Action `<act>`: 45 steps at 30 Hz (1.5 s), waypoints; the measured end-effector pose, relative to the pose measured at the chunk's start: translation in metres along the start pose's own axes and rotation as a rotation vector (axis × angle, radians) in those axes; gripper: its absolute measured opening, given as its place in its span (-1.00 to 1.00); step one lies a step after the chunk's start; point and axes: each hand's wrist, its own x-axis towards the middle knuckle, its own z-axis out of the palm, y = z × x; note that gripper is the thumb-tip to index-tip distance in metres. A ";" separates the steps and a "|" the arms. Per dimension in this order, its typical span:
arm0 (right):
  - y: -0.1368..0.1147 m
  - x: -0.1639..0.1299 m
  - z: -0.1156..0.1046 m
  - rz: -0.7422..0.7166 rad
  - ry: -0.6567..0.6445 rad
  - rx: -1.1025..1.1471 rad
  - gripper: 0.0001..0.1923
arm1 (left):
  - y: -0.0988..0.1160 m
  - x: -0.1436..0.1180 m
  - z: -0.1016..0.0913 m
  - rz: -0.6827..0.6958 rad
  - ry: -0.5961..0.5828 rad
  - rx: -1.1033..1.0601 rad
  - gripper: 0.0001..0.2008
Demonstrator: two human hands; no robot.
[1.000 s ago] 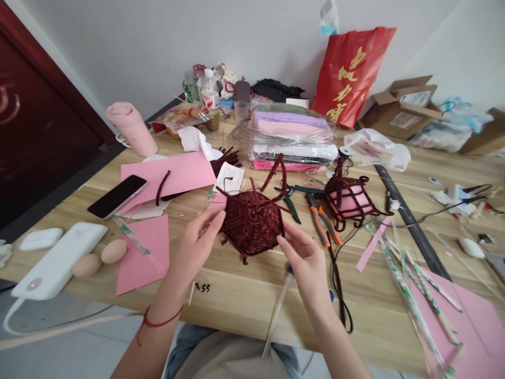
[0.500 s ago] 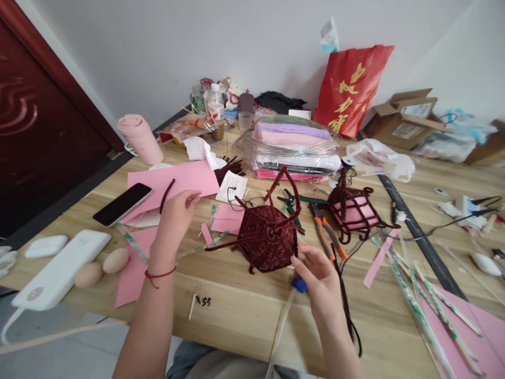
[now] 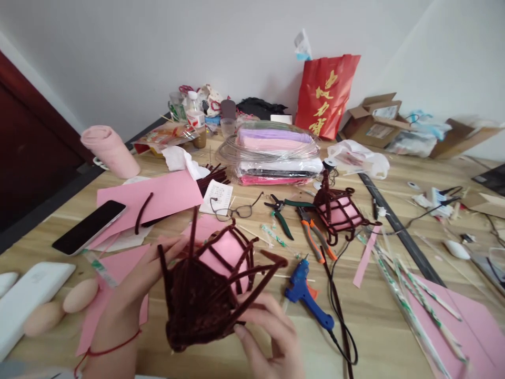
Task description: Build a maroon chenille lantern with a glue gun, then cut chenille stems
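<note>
"How many lanterns are there?"

"Two. The held lantern (image 3: 197, 302) tilts just left of the blue glue gun (image 3: 305, 297); the second lantern (image 3: 342, 213) rests beyond the gun, to its right."

"And the two hands?"

"The right hand (image 3: 278, 331) pinches the held lantern's edge, left of the gun. The left hand (image 3: 145, 273) is farther left, fingers partly hidden; its grip cannot be told."

"Tools?"

"Two beyond the gun: one green-handled cutter (image 3: 283, 223), one orange-handled pair of pliers (image 3: 310, 242). Two eggs (image 3: 81, 296) lie well left of it."
</note>
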 end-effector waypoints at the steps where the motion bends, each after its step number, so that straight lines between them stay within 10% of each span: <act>1: 0.000 -0.001 0.004 -0.005 -0.008 0.005 -0.58 | 0.001 -0.001 0.000 -0.004 0.011 -0.006 -0.69; 16: -0.015 0.037 -0.012 0.276 0.166 0.218 -0.87 | -0.008 0.015 0.007 -0.125 -0.001 -0.393 -0.68; 31: -0.050 0.130 -0.144 0.270 0.269 0.233 -0.72 | 0.121 0.030 0.075 0.238 -0.270 -0.600 -0.67; 45: 0.037 0.080 -0.058 0.640 0.246 0.422 -0.70 | 0.021 0.029 0.022 -0.204 -0.194 -0.588 -0.74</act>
